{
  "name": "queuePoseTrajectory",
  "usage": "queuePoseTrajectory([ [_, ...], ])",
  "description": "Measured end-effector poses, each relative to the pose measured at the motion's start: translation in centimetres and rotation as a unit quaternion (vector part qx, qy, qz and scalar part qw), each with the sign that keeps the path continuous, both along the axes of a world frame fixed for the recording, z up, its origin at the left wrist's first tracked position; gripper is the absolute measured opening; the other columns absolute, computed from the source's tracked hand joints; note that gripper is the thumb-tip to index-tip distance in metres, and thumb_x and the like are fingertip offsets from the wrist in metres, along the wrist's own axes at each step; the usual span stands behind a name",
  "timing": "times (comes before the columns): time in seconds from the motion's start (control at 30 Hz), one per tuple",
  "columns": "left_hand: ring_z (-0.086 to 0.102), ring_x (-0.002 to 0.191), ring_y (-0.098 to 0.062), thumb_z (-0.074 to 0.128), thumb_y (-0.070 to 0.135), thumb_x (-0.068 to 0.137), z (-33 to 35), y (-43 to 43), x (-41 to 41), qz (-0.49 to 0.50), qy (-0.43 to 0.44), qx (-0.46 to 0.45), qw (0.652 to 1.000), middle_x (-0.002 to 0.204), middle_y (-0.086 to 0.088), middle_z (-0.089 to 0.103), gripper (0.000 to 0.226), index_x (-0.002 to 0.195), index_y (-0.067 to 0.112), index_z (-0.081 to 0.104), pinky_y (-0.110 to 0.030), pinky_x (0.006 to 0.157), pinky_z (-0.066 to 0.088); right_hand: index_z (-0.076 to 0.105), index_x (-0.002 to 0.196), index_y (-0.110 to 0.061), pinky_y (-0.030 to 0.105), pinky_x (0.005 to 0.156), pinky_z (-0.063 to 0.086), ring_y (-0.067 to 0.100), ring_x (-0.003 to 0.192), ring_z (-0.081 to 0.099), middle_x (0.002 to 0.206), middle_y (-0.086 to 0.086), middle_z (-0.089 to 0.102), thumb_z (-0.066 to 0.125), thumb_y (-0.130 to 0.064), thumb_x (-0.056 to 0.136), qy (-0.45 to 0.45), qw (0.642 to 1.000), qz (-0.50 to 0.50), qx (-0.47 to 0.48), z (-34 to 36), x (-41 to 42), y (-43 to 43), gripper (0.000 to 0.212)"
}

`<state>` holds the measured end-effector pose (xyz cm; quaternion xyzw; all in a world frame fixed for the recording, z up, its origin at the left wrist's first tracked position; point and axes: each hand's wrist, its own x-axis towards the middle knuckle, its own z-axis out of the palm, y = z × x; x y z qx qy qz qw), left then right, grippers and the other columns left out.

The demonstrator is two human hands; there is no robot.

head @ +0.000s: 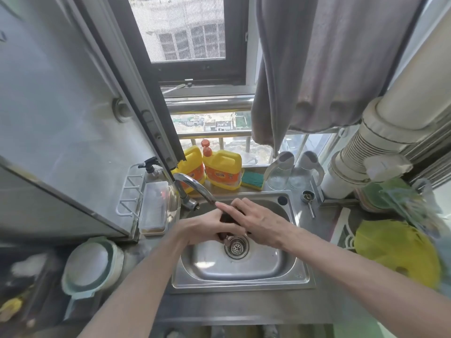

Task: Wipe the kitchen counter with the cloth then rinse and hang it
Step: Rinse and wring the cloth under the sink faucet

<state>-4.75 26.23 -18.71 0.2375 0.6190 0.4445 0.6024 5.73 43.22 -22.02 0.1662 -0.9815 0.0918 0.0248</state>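
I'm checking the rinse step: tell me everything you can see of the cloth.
The cloth is dark, brownish and mostly hidden; only small bunched patches show between the hands. It is wadded up and held over the sink, near the drain and just below the tip of the faucet. The left hand grips it from the side with curled fingers; the right hand lies across its top with straight fingers. Whether water runs onto it cannot be told.

Single head view, steeply down, close above the sink (244, 269)
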Motion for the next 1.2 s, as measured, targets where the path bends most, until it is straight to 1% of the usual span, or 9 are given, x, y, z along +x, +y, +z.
queuePoseTrajectory([
  [0.1,0.06,0.08,-0.023,0.047,0.054,0.098,0.1,0.4,0.9,0.146,-0.194,0.016,0.97,0.088,-0.011,0.064,0.051,0.107,0.008,0.065,-0.028,0.055,0.046,0.028,0.149,-0.012,0.039,0.08,0.057,0.024,0.095,0.052,0.112,0.006,0.048,0.076,-0.003,0.074,0.022,1.0,-0.008,-0.009,0.8,-0.6,-0.1,0.089],
  [0.2,0.07,0.071,-0.021,0.026,0.081,0.092,-1.6,1.8,2.5,0.333,-0.044,-0.083,0.938,0.082,-0.006,0.076,0.085,0.106,0.013,0.074,-0.026,0.048,0.05,0.026,0.152,-0.011,0.037,0.085,0.055,0.021,0.098,0.051,0.111,0.004,0.045,0.071,-0.019,0.075,-0.02,0.997,-0.018,-0.067,1.4,-0.6,-0.8,0.09],
  [0.33,0.077,0.088,-0.027,0.031,0.073,0.096,-3.0,2.4,3.4,0.449,0.006,-0.112,0.887,0.093,-0.01,0.08,0.076,0.098,0.015,0.079,-0.043,0.082,0.063,0.007,0.163,-0.018,0.032,0.099,0.047,0.017,0.105,0.048,0.118,0.004,0.045,0.054,-0.039,0.095,-0.067,0.976,-0.063,-0.196,2.6,0.4,-2.4,0.085],
  [0.5,0.064,0.106,-0.025,0.058,0.023,0.101,-2.2,1.8,3.9,0.382,-0.217,0.0,0.898,0.109,-0.015,0.066,0.024,0.116,0.006,0.067,-0.043,0.108,0.047,0.062,0.121,-0.003,0.041,0.082,0.05,0.027,0.09,0.054,0.103,0.01,0.061,0.048,-0.048,0.105,0.163,0.985,-0.041,-0.048,3.0,0.4,-2.7,0.05],
  [0.67,0.058,0.075,-0.015,0.057,0.032,0.09,-1.2,2.3,4.0,0.41,-0.242,-0.033,0.879,0.084,-0.005,0.055,0.02,0.079,0.017,0.064,-0.031,0.065,0.045,0.059,0.082,-0.009,0.037,0.053,0.046,0.023,0.065,0.048,0.079,0.007,0.057,0.049,-0.033,0.108,0.257,0.965,0.032,0.034,2.9,-0.4,-2.3,0.036],
  [0.77,0.064,0.071,-0.021,0.049,0.044,0.085,-0.7,2.6,3.7,0.417,-0.232,-0.051,0.877,0.068,-0.003,0.059,0.029,0.071,0.021,0.061,-0.031,0.063,0.051,0.058,0.083,-0.01,0.04,0.056,0.048,0.023,0.066,0.049,0.082,0.007,0.059,0.049,-0.019,0.108,0.251,0.966,0.047,0.046,3.0,-0.7,-2.3,0.028],
  [0.87,0.068,0.1,-0.028,0.051,0.044,0.086,-0.5,2.7,4.1,0.397,-0.245,-0.016,0.884,0.094,-0.01,0.07,0.03,0.089,0.02,0.07,-0.043,0.084,0.053,0.059,0.087,-0.006,0.038,0.068,0.049,0.024,0.077,0.051,0.093,0.01,0.058,0.051,-0.011,0.105,0.215,0.977,0.011,-0.002,3.4,-0.7,-3.3,0.02],
  [1.03,0.07,0.113,-0.035,0.047,0.04,0.099,-1.6,2.3,3.7,0.413,-0.159,-0.01,0.897,0.115,-0.023,0.072,0.036,0.107,0.015,0.072,-0.048,0.086,0.056,0.055,0.104,-0.007,0.033,0.082,0.048,0.021,0.09,0.05,0.107,0.007,0.053,0.047,-0.033,0.106,0.123,0.979,-0.104,-0.122,4.1,-0.2,-3.5,0.027],
  [1.2,0.061,0.071,-0.023,0.048,0.05,0.094,-0.5,3.2,4.6,0.385,-0.128,-0.039,0.913,0.077,-0.008,0.059,0.036,0.078,0.026,0.07,-0.031,0.057,0.038,0.052,0.089,-0.01,0.043,0.067,0.045,0.025,0.072,0.047,0.086,0.008,0.052,0.043,-0.029,0.108,0.166,0.985,-0.052,-0.012,4.2,-0.6,-2.5,0.028],
])
